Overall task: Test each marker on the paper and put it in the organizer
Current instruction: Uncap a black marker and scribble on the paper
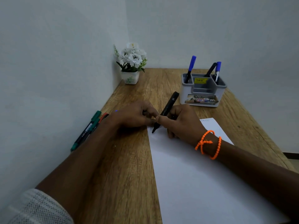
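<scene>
One marker under test, organizer straight ahead.
Right hand (181,122) grips the black marker (165,112), tip on the paper (202,183), long axis leaning away toward the organizer (203,91); left hand (134,113), fingers curled, contents hidden, rests beside the tip.

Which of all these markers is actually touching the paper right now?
The black marker gripped in the right hand, its tip on the paper. The others stand in the organizer or lie by the wall.
</scene>
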